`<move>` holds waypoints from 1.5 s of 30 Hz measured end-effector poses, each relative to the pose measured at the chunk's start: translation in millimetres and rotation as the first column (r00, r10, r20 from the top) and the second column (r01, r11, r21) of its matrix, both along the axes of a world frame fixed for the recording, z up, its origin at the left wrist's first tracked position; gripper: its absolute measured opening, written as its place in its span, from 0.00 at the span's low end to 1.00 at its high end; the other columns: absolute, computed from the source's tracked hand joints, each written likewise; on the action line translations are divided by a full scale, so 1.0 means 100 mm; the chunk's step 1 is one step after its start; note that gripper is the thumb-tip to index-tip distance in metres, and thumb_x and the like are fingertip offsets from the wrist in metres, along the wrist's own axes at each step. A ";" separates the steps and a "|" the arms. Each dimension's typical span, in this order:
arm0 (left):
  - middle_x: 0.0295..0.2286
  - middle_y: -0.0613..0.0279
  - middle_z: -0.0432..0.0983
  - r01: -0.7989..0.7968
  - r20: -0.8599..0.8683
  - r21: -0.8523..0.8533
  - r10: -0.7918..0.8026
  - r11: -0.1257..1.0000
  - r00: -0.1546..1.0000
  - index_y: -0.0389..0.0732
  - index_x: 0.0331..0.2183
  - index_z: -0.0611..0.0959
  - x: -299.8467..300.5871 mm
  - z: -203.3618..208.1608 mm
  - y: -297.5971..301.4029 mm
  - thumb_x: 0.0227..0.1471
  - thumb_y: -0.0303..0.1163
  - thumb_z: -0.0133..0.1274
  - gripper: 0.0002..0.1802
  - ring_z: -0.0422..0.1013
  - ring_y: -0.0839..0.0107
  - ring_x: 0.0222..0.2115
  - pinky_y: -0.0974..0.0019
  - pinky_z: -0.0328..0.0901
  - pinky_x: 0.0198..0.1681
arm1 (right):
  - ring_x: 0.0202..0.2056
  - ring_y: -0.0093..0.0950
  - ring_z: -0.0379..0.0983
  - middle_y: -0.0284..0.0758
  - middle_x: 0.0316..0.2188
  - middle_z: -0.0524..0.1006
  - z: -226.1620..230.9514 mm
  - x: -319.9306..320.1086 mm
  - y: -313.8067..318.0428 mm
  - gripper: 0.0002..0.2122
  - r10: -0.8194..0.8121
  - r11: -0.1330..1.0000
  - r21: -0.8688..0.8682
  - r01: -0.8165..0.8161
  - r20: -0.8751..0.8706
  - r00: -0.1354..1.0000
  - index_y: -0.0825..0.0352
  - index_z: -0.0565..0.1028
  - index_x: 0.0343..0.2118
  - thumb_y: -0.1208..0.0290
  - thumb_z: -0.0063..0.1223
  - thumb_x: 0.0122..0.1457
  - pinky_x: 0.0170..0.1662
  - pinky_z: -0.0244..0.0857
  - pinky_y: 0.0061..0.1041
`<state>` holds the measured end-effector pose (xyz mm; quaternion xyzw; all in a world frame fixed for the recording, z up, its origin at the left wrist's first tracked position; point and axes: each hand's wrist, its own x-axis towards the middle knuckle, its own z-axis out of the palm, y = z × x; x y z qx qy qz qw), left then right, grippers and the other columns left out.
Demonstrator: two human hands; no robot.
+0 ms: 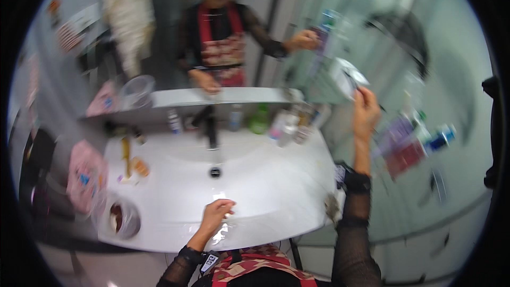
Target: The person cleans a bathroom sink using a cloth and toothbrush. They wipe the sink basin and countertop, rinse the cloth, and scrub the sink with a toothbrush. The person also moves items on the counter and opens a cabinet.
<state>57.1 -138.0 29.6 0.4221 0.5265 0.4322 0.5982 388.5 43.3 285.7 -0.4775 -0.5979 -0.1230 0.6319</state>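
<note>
while bottles (287, 125) crowd behind the black tap (211, 127), the left hand (217, 213) rests curled on the sink's (276, 191) lower-centre rim, grip unclear; the right hand (365, 110), upper right, pinches a blurred white object (348, 77).

Left hand (215, 217): it rests on the front rim of the white sink (276, 191), fingers curled and loosely bunched. It looks like it touches the wet, shiny part of the rim. The picture is too blurry to tell if it holds something small.
Right hand (365, 112): it is raised high, off to the right of the sink. Its fingertips pinch the lower edge of a small white packet (348, 77).
White packet: it is flat and pale, with a dark mark on it. It is tilted and held up in the air, above the hand, in front of the glass wall.
White sink: it is wide and smooth, with a round drain in the middle.
</note>
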 end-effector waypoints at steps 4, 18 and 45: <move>0.35 0.62 0.77 -0.038 0.081 0.138 0.027 0.990 0.996 0.36 0.40 0.79 -0.13 0.02 -0.05 0.54 0.34 0.53 0.14 0.74 0.74 0.30 0.72 0.67 0.34 | 0.29 0.21 0.69 0.33 0.28 0.74 -0.27 -0.51 -0.21 0.03 0.366 0.918 -0.269 -0.291 0.296 0.882 0.69 0.74 0.33 0.78 0.50 0.57 0.31 0.62 0.19; 0.34 0.62 0.78 -0.219 -0.107 0.050 0.223 0.974 0.969 0.37 0.36 0.80 -0.62 0.06 -0.58 0.55 0.34 0.51 0.11 0.73 0.77 0.27 0.76 0.63 0.27 | 0.31 0.21 0.69 0.33 0.30 0.74 0.01 0.41 0.53 0.06 0.019 0.993 0.116 -0.020 0.011 1.000 0.70 0.74 0.35 0.75 0.50 0.56 0.38 0.64 0.21; 0.32 0.62 0.77 -0.330 -0.105 -0.048 0.323 0.943 0.940 0.35 0.36 0.79 -0.40 -0.10 -0.66 0.54 0.30 0.51 0.10 0.72 0.79 0.27 0.77 0.62 0.26 | 0.40 0.38 0.70 0.38 0.37 0.76 0.32 1.14 1.28 0.11 -0.448 0.894 0.246 0.375 0.524 0.725 0.62 0.75 0.41 0.70 0.46 0.56 0.44 0.63 0.33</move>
